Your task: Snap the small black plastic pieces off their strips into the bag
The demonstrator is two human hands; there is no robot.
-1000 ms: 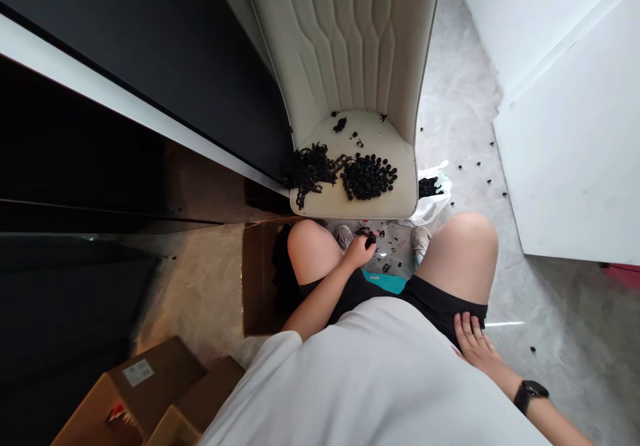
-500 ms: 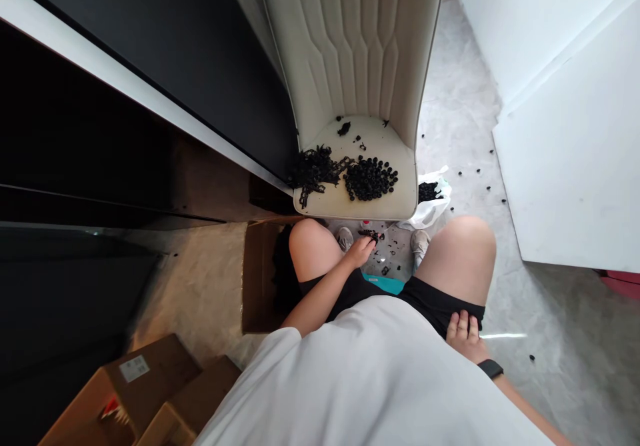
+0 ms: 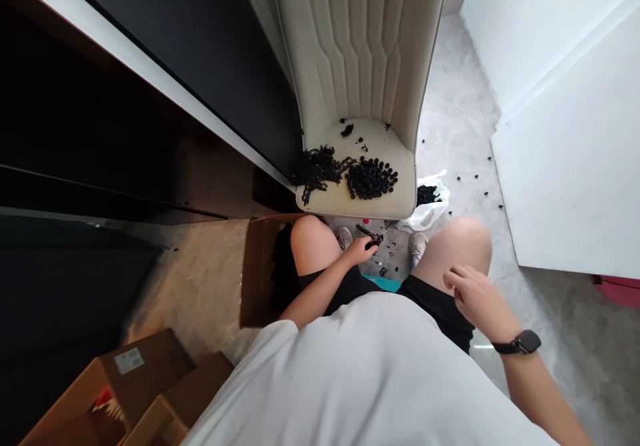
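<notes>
The left hand (image 3: 357, 251) holds a black strip of parts (image 3: 369, 235) between the knees, below the chair seat's (image 3: 350, 207) front edge, fingers closed on it. The right hand (image 3: 473, 296) has lifted off the thigh, with its fingers loosely spread and empty.

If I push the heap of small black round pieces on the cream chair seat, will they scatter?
Likely: the black heap is loose and the cream seat looks smooth, rimless. They probably roll: similar pieces dot the floor.
</notes>
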